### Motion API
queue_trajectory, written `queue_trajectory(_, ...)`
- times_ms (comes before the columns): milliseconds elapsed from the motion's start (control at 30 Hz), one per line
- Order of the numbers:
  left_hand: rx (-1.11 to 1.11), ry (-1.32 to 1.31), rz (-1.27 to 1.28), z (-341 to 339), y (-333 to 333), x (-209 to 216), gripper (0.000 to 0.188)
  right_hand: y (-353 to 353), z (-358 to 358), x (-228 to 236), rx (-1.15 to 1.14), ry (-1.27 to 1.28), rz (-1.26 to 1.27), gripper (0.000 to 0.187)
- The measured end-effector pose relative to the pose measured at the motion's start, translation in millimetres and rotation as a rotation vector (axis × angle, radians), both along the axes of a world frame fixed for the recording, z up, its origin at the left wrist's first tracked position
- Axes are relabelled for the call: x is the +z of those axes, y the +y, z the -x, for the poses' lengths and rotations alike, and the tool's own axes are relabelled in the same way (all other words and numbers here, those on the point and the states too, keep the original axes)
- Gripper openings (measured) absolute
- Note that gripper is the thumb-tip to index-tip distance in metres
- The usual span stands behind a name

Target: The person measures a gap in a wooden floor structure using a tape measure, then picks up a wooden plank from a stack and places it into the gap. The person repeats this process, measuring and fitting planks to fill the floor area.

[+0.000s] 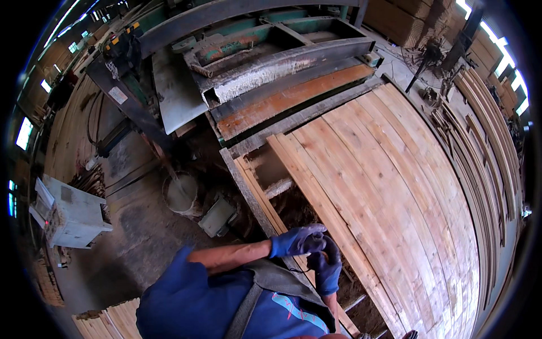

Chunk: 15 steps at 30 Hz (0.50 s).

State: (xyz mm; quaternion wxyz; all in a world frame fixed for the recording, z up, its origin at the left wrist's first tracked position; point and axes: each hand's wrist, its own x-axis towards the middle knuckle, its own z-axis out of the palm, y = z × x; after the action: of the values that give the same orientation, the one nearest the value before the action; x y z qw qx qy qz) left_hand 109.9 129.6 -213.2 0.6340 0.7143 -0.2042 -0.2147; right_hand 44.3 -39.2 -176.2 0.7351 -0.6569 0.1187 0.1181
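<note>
Both my hands wear dark blue work gloves and meet in front of my body, above the near edge of a wooden panel of boards point(367, 186). My left hand point(299, 240) reaches in from the left with its fingers curled toward the other hand. Bent upward at the wrist, my right hand point(326, 266) has its fingers folded in against the left fingertips. Whatever they pinch, if anything, is hidden between the gloves. A thin dark cord or strap point(298, 271) shows beside the right hand. A grey apron point(282, 279) covers my front.
A heavy metal press frame point(293, 68) with an orange-brown bar point(299, 99) stands beyond the panel. To the left are a bucket point(182, 192), a grey box point(218, 216) and a pale cabinet point(73, 212). Long timber strips point(485, 135) lie at right, near a fan point(432, 53).
</note>
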Motion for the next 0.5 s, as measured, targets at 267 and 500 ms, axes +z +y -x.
queue_trajectory(267,0.345,-0.575,-0.256,-31.4,43.7,24.2,0.088,47.0,-70.4,34.4,0.178,-0.129,-0.133,0.063)
queue_trajectory(500,0.525,-0.165,0.343,-220.5,185.5,73.1,0.051,38.5,-77.7,27.1,0.166,-0.263,0.323,0.046)
